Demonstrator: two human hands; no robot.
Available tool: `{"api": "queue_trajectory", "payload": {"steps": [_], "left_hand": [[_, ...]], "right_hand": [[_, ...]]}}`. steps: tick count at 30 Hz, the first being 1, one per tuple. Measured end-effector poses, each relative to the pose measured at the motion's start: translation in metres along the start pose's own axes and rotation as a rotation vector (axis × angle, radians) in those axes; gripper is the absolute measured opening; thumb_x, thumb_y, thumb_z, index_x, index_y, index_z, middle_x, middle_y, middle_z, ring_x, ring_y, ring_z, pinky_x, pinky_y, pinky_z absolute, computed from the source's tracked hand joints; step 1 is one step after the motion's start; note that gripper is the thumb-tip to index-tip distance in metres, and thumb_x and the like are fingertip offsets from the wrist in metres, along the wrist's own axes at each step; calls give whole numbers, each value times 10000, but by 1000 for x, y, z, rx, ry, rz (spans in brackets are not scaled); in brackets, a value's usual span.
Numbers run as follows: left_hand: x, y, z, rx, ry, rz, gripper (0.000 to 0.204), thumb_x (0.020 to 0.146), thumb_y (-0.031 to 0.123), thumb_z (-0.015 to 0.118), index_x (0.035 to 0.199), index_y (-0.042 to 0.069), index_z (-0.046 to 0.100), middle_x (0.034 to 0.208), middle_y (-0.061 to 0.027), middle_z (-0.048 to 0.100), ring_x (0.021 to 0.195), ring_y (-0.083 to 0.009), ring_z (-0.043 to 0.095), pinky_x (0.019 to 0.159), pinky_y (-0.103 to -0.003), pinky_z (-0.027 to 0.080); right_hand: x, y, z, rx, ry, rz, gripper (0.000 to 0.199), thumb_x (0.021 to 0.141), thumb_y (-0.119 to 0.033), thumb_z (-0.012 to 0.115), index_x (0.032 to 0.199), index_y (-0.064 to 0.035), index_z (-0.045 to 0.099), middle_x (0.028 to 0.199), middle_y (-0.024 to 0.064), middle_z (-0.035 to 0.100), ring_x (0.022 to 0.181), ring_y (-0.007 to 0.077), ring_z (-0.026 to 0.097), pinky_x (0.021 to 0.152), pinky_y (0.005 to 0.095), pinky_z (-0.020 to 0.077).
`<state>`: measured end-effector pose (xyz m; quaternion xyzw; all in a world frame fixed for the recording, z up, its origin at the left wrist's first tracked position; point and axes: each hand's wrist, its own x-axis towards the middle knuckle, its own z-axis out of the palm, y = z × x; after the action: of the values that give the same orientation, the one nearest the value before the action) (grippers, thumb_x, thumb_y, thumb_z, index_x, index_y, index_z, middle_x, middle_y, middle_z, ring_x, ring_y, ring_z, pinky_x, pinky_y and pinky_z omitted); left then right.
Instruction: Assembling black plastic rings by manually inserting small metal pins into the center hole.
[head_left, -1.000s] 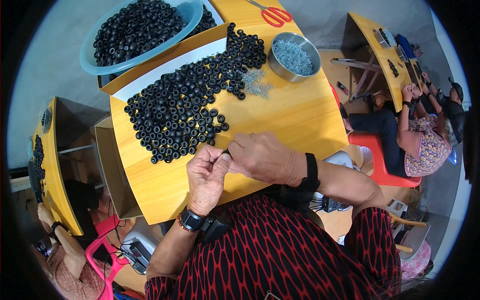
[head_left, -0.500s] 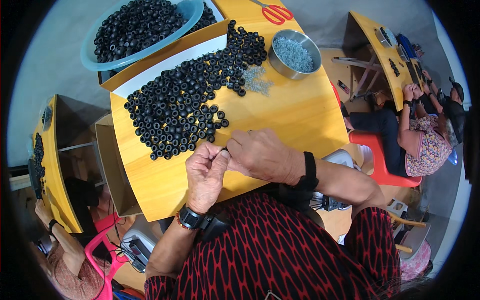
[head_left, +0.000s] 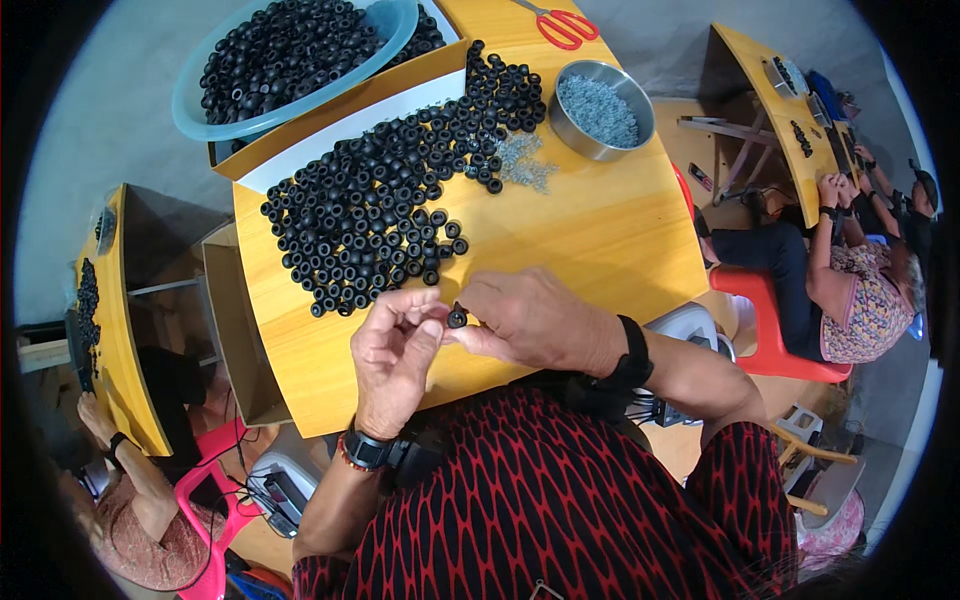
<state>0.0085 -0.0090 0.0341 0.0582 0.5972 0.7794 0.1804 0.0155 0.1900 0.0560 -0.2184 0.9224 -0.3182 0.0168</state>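
Note:
A small round black rubber grommet-like piece (head_left: 457, 317) is pinched between the thumb and fingers of my right hand (head_left: 545, 325), just above the table's near edge. My left hand (head_left: 393, 350) is close beside it, fingers loosely bent and slightly parted from the thumb; nothing shows between them. Farther up the table spreads a heap of the same black pieces (head_left: 350, 215), several with a hole facing up. A scatter of tiny clear pieces (head_left: 522, 162) lies at the heap's right edge. More such tiny pieces fill a round metal bowl (head_left: 647, 122).
A pale blue basin (head_left: 190, 115) full of black pieces rests on an open cardboard box (head_left: 340, 118) at the far left of the yellow table (head_left: 590, 230). Red-handled scissors (head_left: 567, 28) lie at the far edge. People sit at other tables left and right; a red stool (head_left: 765, 320) stands at right.
My hands have drawn slightly apart, and the black piece, mostly hidden before, now shows in my right fingers. My left fingers have loosened. The whole view has shifted a little.

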Motion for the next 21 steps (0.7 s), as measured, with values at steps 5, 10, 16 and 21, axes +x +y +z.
{"api": "queue_trajectory", "payload": {"steps": [5, 10, 16, 21], "left_hand": [[7, 1, -18, 393, -248, 318, 268, 881, -124, 614, 1110, 2, 675, 1106, -122, 639, 958, -208, 641, 807, -310, 539], [0, 2, -15, 590, -297, 372, 283, 830, -137, 644, 1060, 26, 666, 1027, -127, 644, 901, -267, 662, 763, -334, 547], [-1, -3, -22, 790, -396, 504, 279, 802, -83, 681, 1050, 24, 608, 982, -135, 629, 864, -333, 648, 719, -396, 544], [-3, -9, -21, 864, -313, 594, 214, 848, 20, 737, 1016, 20, 606, 952, -152, 649, 808, -297, 658, 654, -367, 541]], "right_hand": [[4, 9, 4, 379, -245, 124, 355, 888, -345, 699, 846, 3, 647, 775, 199, 643, 687, 391, 643, 630, 450, 490], [5, 16, 1, 594, -332, 148, 422, 901, -369, 679, 790, 37, 656, 641, 182, 604, 551, 282, 592, 556, 384, 458], [10, 9, -10, 773, -637, 412, 431, 939, -395, 661, 840, 25, 663, 645, 46, 611, 486, 106, 533, 460, 268, 418], [17, 14, -7, 771, -680, 391, 490, 926, -433, 666, 823, 46, 654, 674, 70, 643, 480, 116, 583, 460, 265, 444]]}}
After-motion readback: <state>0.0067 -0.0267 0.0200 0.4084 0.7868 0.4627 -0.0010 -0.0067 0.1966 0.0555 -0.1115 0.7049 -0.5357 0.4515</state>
